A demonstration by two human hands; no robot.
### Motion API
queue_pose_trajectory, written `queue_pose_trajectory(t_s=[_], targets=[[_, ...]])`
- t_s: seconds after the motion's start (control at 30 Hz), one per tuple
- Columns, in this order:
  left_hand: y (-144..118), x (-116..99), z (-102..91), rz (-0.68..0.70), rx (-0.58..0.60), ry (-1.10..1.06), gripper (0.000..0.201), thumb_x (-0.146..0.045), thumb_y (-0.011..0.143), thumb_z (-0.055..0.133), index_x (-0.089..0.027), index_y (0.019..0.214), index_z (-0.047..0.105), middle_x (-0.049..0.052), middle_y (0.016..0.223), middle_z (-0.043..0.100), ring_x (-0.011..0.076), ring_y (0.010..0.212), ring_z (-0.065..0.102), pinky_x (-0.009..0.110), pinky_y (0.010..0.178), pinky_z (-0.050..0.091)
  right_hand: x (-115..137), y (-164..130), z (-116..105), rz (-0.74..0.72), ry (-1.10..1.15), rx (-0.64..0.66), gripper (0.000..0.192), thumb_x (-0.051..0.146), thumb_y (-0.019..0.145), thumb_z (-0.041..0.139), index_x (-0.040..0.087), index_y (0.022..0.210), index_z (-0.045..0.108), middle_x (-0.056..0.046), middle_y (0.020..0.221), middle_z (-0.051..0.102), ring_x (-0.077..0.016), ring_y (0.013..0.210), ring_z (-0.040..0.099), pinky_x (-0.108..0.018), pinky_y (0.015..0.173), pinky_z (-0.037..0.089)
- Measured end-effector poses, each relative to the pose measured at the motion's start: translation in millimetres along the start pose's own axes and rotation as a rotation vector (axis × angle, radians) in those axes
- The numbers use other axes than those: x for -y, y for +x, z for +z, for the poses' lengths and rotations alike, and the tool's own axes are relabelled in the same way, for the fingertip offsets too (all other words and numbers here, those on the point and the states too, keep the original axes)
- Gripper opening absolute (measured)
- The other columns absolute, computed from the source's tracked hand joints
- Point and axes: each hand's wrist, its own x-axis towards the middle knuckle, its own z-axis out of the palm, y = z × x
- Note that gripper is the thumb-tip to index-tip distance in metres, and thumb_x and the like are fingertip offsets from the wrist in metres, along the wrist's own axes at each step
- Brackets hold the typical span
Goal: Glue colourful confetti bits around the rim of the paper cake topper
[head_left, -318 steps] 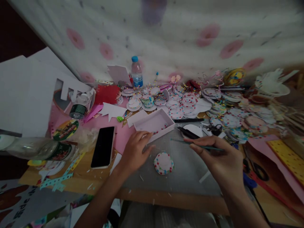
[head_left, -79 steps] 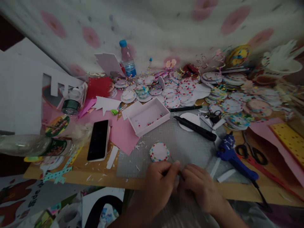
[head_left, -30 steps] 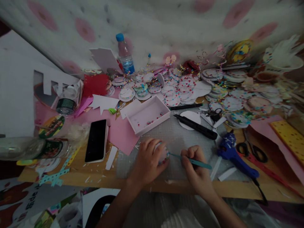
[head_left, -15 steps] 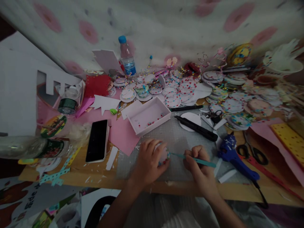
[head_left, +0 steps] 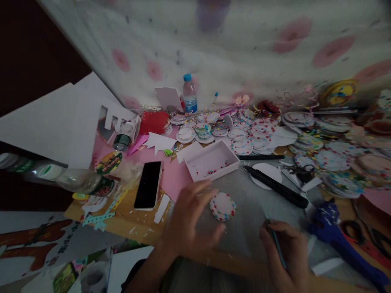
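A small round white disc (head_left: 222, 206) rimmed with red and blue beads lies on the grey cutting mat (head_left: 241, 228). To its left is my left hand (head_left: 191, 219), fingers spread and thumb apart, holding nothing. My right hand (head_left: 288, 250), at the mat's lower right, grips slim teal tweezers (head_left: 277, 244) whose tip points up and away; motion blurs them slightly. Behind the disc stands an open white paper box (head_left: 218, 173) with a few loose beads inside. A black utility knife (head_left: 276, 186) rests partly on a plain white paper circle (head_left: 269, 173).
Stacks of decorated discs (head_left: 241, 140) crowd the back. A phone (head_left: 148, 185) and plastic bottles (head_left: 82, 181) lie left; a water bottle (head_left: 190, 95) stands behind. At right are a blue glue gun (head_left: 339, 240), scissors (head_left: 354, 232) and a black pen (head_left: 261, 157).
My left hand has let go of the beaded disc and opened, leaving it on the mat. My right hand has drawn back with the tweezers, turning them upright. The view has shifted left.
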Motion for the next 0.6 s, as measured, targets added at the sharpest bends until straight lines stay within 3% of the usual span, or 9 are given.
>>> queue_pose_trajectory(t_s=[0.07,0.13,0.2,0.3,0.4,0.6], targets=[[-5.0,19.5,-17.1,-0.180,-0.253,0.158,0.043,-0.024,0.084,0.057,-0.020,0.126,0.047,0.011,0.123,0.055,0.0236,0.117,0.050,0.040,0.101,0.040,-5.1,-4.5,6.1,-0.067,-0.048,0.039,0.020,0.021,0.087,0.052,0.022,0.106,0.047,-0.005,0.096,0.050,-0.0178,0.085,0.052,-0.032,0.071,0.042],[-8.9,47.2,-29.3,-0.391,-0.374,0.359,0.040,-0.025,0.083,0.058,-0.017,0.121,0.050,0.013,0.116,0.057,0.0269,0.112,0.052,0.044,0.098,0.040,-11.4,-6.0,10.7,-0.134,-0.113,0.057,0.019,0.021,0.087,0.051,0.021,0.106,0.046,-0.005,0.095,0.049,-0.0188,0.086,0.050,-0.033,0.072,0.041],[-11.2,74.9,-36.6,-0.595,-0.391,0.567,0.053,-0.035,0.077,0.064,-0.010,0.121,0.049,0.017,0.112,0.057,0.0336,0.109,0.052,0.049,0.096,0.040,-18.2,-5.4,13.0,-0.172,-0.171,0.051,0.018,0.022,0.087,0.051,0.021,0.105,0.046,-0.005,0.094,0.048,-0.0196,0.085,0.050,-0.034,0.072,0.040],[-12.2,102.3,-40.3,-0.821,-0.254,0.737,0.068,-0.049,0.073,0.066,-0.004,0.121,0.049,0.021,0.107,0.057,0.0387,0.103,0.054,0.052,0.089,0.043,-27.6,-3.8,11.8,-0.207,-0.238,0.017,0.017,0.023,0.086,0.051,0.021,0.102,0.046,-0.004,0.092,0.049,-0.0206,0.084,0.050,-0.036,0.073,0.040],[-11.9,110.5,-39.3,-0.876,-0.178,0.746,0.065,-0.049,0.074,0.063,-0.004,0.120,0.050,0.020,0.101,0.059,0.0372,0.096,0.058,0.048,0.082,0.045,-34.6,-4.1,8.6,-0.186,-0.301,0.042,0.020,0.027,0.086,0.051,0.019,0.104,0.046,-0.005,0.092,0.048,-0.0216,0.083,0.049,-0.038,0.072,0.039],[-15.0,112.0,-36.9,-0.880,-0.224,0.720,0.067,-0.046,0.074,0.066,-0.008,0.126,0.047,0.018,0.102,0.057,0.0371,0.097,0.058,0.049,0.083,0.045,-39.7,-2.9,13.5,-0.210,-0.434,0.167,0.032,0.031,0.086,0.049,0.015,0.114,0.047,-0.012,0.099,0.050,-0.0275,0.089,0.050,-0.045,0.074,0.043]])
